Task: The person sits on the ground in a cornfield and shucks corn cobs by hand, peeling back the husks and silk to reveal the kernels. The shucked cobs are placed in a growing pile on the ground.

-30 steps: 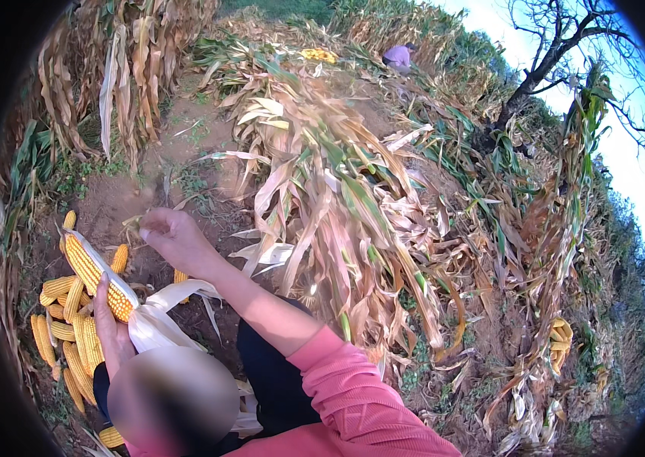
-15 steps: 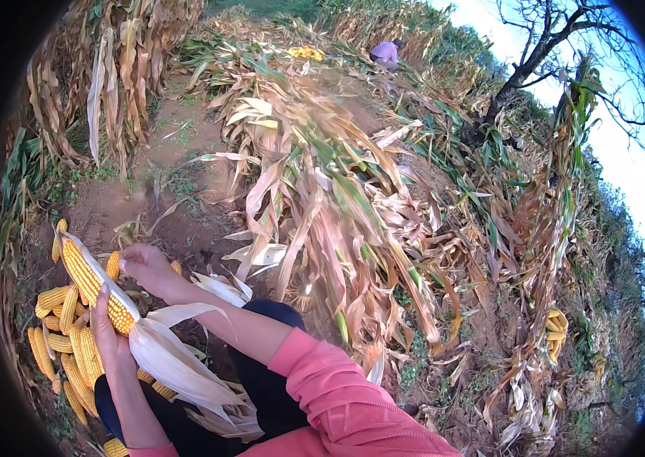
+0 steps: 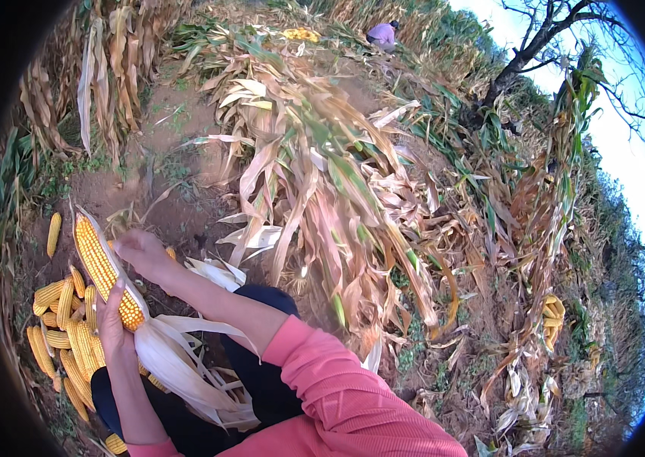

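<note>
A yellow ear of corn (image 3: 95, 255) leans upright at the left, its kernels bare on the near side. Pale husk still lines its right side, and peeled husk leaves (image 3: 185, 365) trail from its base across my lap. My left hand (image 3: 111, 324) is closed around the lower part of the ear. Just right of the ear, beside the remaining husk, is my right hand (image 3: 145, 255). Motion smears its fingers, which look curled, and whether they grip anything does not show.
Several husked corn ears (image 3: 71, 343) lie piled at my left, with one single ear (image 3: 54, 234) beyond them. A long heap of dry corn stalks (image 3: 330, 190) stretches ahead. More ears (image 3: 553, 320) lie at right. Far off, a person (image 3: 382, 36) crouches near yellow corn (image 3: 301, 35).
The ear in my left hand has shifted slightly right and become more upright. My right hand has moved slightly right and stays beside the ear; the view has shifted a little.
</note>
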Demonstrator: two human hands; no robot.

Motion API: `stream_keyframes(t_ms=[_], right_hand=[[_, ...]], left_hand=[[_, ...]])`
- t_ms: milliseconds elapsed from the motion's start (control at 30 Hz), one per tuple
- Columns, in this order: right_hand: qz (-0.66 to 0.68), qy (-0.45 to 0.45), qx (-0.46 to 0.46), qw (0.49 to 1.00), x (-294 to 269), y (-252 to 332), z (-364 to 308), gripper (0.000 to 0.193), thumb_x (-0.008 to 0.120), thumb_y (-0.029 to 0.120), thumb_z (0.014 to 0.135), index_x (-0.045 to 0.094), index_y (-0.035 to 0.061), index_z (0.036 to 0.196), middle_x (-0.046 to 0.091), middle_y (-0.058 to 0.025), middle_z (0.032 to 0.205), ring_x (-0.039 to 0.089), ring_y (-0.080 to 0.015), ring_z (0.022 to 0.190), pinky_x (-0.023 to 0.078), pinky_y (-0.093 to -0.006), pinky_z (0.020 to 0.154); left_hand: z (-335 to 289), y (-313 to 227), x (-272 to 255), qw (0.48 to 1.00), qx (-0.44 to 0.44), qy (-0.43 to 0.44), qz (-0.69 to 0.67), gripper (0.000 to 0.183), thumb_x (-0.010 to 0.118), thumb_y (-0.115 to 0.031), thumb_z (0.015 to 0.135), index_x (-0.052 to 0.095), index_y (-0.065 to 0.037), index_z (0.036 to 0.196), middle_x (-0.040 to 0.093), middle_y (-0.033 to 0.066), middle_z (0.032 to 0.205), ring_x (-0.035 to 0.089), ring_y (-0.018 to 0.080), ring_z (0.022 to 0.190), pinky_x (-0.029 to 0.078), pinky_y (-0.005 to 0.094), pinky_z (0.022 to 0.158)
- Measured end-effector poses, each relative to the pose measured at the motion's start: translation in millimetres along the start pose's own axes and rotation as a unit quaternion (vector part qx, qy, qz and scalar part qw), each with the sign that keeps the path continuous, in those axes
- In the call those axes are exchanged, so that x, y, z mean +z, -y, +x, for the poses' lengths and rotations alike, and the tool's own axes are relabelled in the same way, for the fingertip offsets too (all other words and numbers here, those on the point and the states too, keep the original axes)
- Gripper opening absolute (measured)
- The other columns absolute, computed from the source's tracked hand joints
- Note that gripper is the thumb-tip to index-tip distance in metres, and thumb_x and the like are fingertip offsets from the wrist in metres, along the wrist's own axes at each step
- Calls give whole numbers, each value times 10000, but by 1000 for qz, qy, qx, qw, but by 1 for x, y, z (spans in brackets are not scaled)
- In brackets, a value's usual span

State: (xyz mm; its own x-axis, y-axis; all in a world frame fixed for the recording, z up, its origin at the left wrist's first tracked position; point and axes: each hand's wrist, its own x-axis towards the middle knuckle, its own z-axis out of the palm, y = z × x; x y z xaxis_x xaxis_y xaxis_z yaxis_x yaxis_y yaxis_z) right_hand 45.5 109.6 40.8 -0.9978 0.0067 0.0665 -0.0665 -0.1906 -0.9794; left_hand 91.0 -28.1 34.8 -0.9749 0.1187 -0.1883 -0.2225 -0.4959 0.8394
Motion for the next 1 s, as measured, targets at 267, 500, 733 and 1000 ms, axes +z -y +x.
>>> stream_keyframes(t_ms=[267,500,733,1000], right_hand=[[4,-9,17,1000,-2,13,-4,303,587,254,888,550,-20,1011,587,-69,872,538,-141,805,450,-293,713],[26,-3,10,1000,-3,11,-3,285,579,232,881,537,-17,1013,573,-72,866,540,-151,793,455,-296,685],[44,1,14,999,-4,8,-2,265,576,180,864,534,-27,1023,572,-86,868,546,-160,797,461,-301,701],[21,-23,-34,999,-11,0,6,288,584,182,864,542,-47,1033,597,-101,901,564,-172,817,464,-307,749]], left_hand=[[6,5,-4,999,-15,27,24,561,698,-185,803,443,-48,1284,554,32,1079,556,132,931,462,280,804],[4,6,-4,999,-16,27,31,649,708,-168,793,386,-50,1344,541,48,1128,548,143,985,462,290,831],[4,7,-7,998,-30,35,47,627,705,-146,794,397,-39,1330,543,50,1137,553,149,987,461,291,842],[9,13,-2,997,-17,43,64,607,703,-146,798,413,-42,1321,549,46,1136,554,147,987,459,293,849]])
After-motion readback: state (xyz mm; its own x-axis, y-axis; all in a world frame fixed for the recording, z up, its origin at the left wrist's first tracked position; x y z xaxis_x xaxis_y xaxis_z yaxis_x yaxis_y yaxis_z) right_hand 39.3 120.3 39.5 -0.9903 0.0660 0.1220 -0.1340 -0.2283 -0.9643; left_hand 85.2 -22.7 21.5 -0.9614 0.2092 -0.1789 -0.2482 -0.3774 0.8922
